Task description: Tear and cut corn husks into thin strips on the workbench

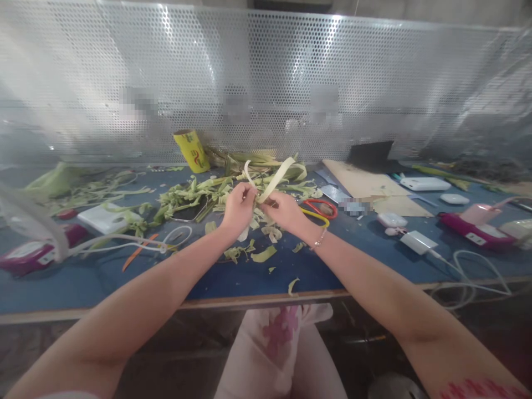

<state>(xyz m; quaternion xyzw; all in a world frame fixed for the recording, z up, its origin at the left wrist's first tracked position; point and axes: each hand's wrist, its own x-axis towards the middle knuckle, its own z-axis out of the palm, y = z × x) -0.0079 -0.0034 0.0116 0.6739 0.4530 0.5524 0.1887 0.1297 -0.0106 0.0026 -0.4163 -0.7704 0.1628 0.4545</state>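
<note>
Close together over the middle of the blue table, my left hand (240, 208) and my right hand (285, 209) are both closed on a pale green strip (277, 180). The strip loops up above the fingers, and a narrower curl rises beside my left hand. Behind and left of the hands lies a pile of green plant pieces (178, 200). Below them are loose scraps, among them a flat green peel (264, 254). Red-handled scissors (326, 209) rest right of my right hand, with a yellow handle nearer to it.
A yellow tube (192, 151) leans near the perforated metal screen (266, 72). White chargers, cables and a purple power strip (477, 233) lie on the right. At the left are a white box (108, 219), another purple strip (29, 255) and an orange strip (139, 252).
</note>
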